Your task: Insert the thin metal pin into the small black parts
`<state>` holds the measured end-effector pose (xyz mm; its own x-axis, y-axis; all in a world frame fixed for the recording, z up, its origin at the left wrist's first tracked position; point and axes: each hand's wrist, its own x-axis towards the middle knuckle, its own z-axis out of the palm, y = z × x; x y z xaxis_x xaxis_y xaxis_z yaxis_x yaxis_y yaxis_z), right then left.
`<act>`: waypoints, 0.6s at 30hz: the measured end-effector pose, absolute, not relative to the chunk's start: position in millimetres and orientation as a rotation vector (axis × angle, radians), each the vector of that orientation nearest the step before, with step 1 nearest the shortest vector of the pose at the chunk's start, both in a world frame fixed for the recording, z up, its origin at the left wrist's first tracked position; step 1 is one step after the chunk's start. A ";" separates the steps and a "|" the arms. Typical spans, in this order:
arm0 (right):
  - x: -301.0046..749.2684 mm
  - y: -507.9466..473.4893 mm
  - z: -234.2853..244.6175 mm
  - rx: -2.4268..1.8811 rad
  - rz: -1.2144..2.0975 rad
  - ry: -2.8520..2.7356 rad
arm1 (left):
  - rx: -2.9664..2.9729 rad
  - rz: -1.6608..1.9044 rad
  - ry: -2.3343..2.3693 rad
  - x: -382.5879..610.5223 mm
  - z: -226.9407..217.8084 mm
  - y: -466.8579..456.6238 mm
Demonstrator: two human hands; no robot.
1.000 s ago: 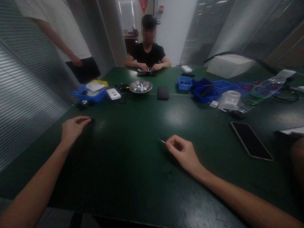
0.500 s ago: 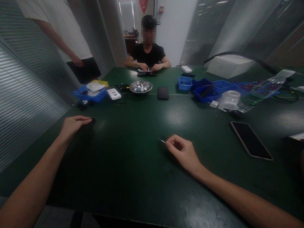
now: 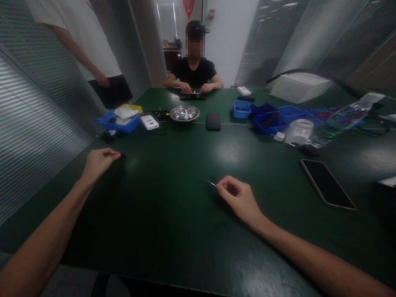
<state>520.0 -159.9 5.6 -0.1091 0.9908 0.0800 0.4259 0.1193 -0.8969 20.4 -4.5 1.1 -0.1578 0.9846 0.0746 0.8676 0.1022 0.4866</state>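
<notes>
- Two bare hands, well apart over one green tabletop (image 3: 167, 194).
- Right hand (image 3: 237, 197): thumb and forefinger closed in a pinch, the other fingers curled; gripping one slender silvery rod (image 3: 212, 183) by its near end.
- Rod, lie of: free end projects from the fingertips to the left and slightly away from the wearer, so its long axis points broadly toward the left hand's side. Right hand nearer, in contact; left hand well off.
- Left hand (image 3: 99, 163): thumb and forefinger brought together at the tips on one small dark piece (image 3: 123, 155), just above or on the tabletop (cannot tell which); too small to identify.
- One smartphone, dark screen up, right of the right hand (image 3: 328, 184).
- One white pocket device with a display (image 3: 150, 122), beyond the left hand.
- One shiny metal bowl (image 3: 175, 116), small pale items inside, farther off.
- One black square case, flat, right of the bowl (image 3: 213, 122).
- One seated person in a black shirt (image 3: 193, 74), far edge.
</notes>
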 end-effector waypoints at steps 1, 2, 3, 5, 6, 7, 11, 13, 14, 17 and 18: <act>519.9 -159.6 5.7 -1.404 0.956 -1.649 | 1.967 0.545 2.136 23.9 2.2 -9.2; 519.7 -159.3 5.4 -1.404 0.960 -1.650 | 2.096 0.459 2.150 27.3 3.2 -13.7; 519.6 -159.0 4.9 -1.404 0.962 -1.650 | 2.217 0.368 2.151 30.6 4.0 -17.6; 519.4 -158.5 3.4 -1.401 0.961 -1.651 | 2.408 0.253 2.110 38.1 4.2 -24.0; 519.4 -158.3 2.6 -1.398 0.959 -1.653 | 2.466 0.242 2.068 43.6 3.6 -26.9; 519.3 -158.1 1.9 -1.395 0.959 -1.657 | 2.505 0.262 2.009 51.2 2.6 -30.1; 519.0 -157.6 2.3 -1.399 0.962 -1.694 | 2.550 0.421 1.549 113.5 -1.1 -52.7; 518.5 -157.4 3.9 -1.401 0.976 -1.736 | 2.531 0.477 1.231 160.8 -1.5 -70.3; 518.3 -157.2 4.7 -1.394 0.985 -1.759 | 2.488 0.498 1.096 185.1 -1.5 -79.5; 518.8 -156.6 6.7 -1.346 1.011 -1.834 | 2.278 0.491 0.899 245.8 -2.7 -102.2; 519.6 -156.3 7.2 -1.326 1.019 -1.860 | 2.236 0.499 0.875 259.0 -3.8 -107.0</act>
<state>519.6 -156.3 7.2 -0.2957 0.9537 0.0553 0.4667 0.1947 -0.8627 259.0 -107.0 -3.8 0.7010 0.7058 0.1019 0.4471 -0.5464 0.7082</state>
